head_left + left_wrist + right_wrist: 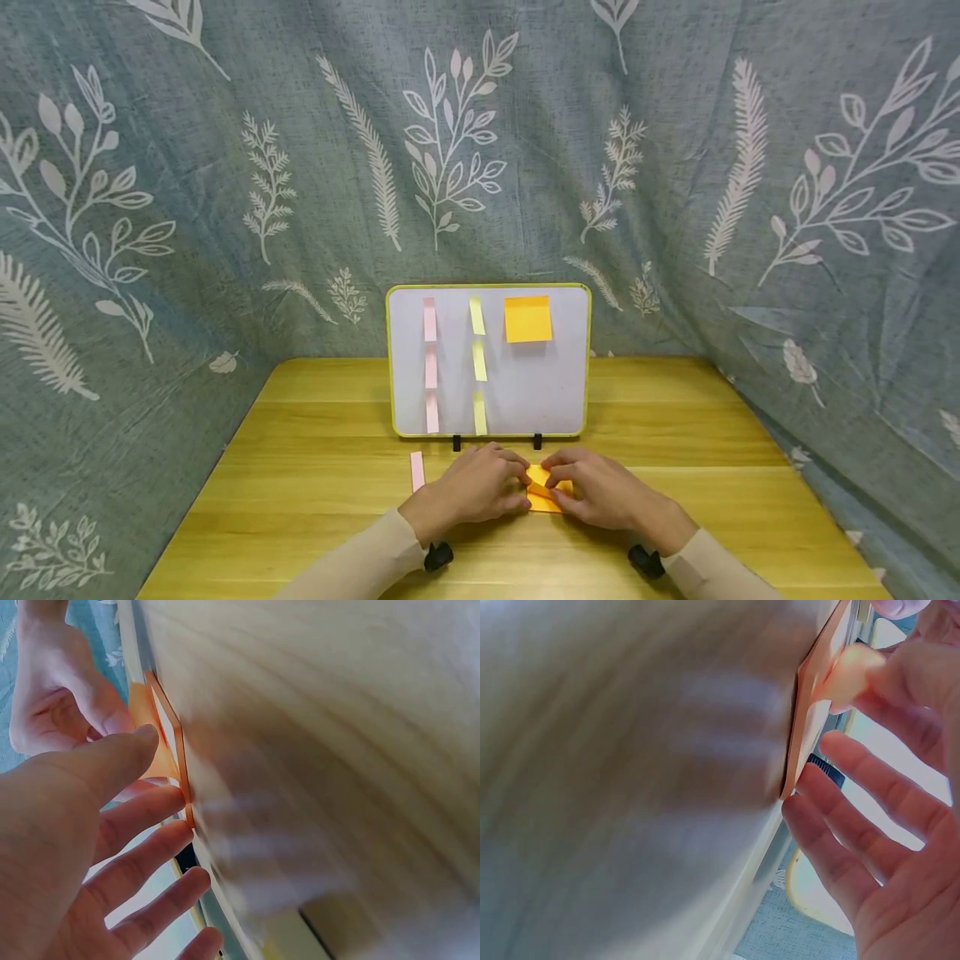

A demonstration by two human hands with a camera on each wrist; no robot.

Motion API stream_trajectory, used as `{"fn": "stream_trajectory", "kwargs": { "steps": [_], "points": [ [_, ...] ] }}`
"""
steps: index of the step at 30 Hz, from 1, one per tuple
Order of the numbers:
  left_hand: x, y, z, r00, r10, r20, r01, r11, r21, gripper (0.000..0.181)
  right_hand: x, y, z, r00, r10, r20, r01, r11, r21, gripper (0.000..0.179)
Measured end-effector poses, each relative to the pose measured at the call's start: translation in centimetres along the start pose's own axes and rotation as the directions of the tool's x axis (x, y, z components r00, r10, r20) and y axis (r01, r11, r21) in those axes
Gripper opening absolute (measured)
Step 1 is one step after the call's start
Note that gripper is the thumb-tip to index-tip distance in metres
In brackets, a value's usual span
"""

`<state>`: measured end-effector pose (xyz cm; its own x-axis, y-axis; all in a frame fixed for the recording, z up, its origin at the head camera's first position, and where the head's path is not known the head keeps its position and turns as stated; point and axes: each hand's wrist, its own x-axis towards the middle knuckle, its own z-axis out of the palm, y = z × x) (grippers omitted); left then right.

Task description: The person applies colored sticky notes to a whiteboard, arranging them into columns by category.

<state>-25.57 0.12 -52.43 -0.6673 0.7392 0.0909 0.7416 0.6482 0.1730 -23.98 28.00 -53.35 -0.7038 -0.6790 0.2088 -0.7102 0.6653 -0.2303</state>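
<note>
A pad of orange sticky notes (pixel 546 502) lies on the table between both hands, its top sheet (pixel 538 478) bent up from the rest. My left hand (pixel 483 483) holds the pad's left side, thumb near the front corner and fingertips at the back. At the right, my right hand (pixel 600 490) pinches the raised sheet between thumb and finger. The left wrist view shows the pad (pixel 174 735) edge-on beside the left thumb (pixel 142 742), with the other fingers spread. In the right wrist view the remaining right fingers (pixel 855 825) spread along the pad (pixel 799 735).
Behind the hands stands a yellow-framed whiteboard (pixel 532 392) on black feet (pixel 537 442). It carries a column of pink strips (pixel 431 367), a column of pale yellow strips (pixel 480 362) and one orange note (pixel 528 320). A pink strip pad (pixel 417 471) lies beside the left wrist.
</note>
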Motion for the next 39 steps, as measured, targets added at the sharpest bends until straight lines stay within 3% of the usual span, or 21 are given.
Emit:
{"fn": "stream_trajectory", "kwargs": {
  "steps": [16, 27, 39],
  "points": [
    [0.0, 0.0, 0.3, 0.999, -0.034, -0.015, 0.033, 0.998, -0.055, 0.028, 0.5, -0.5, 0.5, 0.996, 0.042, -0.078, -0.041, 0.999, 0.016, 0.009],
    [0.0, -0.1, 0.6, 0.999, -0.043, -0.026, 0.041, 0.997, -0.073, 0.028, 0.7, -0.4, 0.7, 0.996, 0.062, -0.067, -0.055, 0.992, 0.111, 0.011],
    [1.4, 0.1, 1.1, 0.992, -0.08, -0.102, 0.072, 0.994, -0.08, 0.027, 0.8, -0.2, 0.7, 0.991, 0.102, -0.088, -0.09, 0.987, 0.135, 0.012]
  ]
}}
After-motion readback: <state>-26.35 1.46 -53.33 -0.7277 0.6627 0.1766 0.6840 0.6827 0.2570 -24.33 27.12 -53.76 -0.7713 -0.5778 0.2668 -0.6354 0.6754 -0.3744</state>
